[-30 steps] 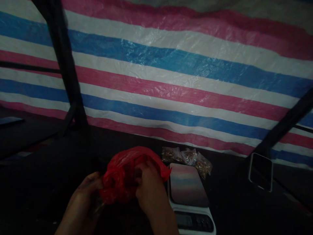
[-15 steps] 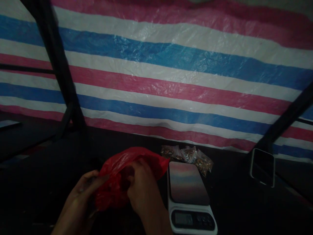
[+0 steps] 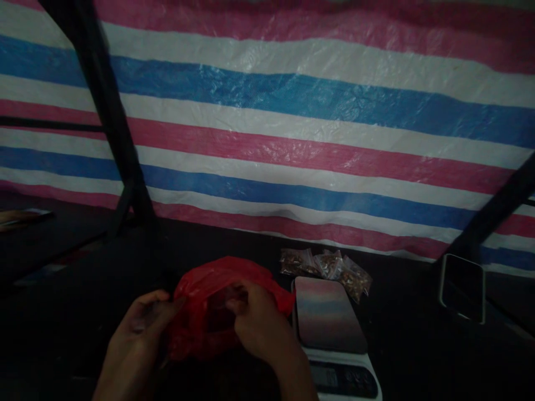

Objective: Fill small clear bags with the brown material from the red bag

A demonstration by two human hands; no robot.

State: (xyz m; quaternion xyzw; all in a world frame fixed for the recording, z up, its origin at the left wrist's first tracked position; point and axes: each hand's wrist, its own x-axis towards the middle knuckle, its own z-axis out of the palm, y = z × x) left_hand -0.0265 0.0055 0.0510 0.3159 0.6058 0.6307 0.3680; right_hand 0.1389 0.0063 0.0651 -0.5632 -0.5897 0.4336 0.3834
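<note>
— Red bag (image 3: 225, 272): which way from the grip?
— Between left hand (image 3: 134, 338) and right hand (image 3: 259, 322), just beside the scale (image 3: 329, 317).
— Any hold?
— Left, pinching its edge. Right, inside the mouth; cannot tell.

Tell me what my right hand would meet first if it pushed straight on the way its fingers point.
Your right hand would probably meet the inside of the red bag first; the dark opening makes depth unclear.
</note>
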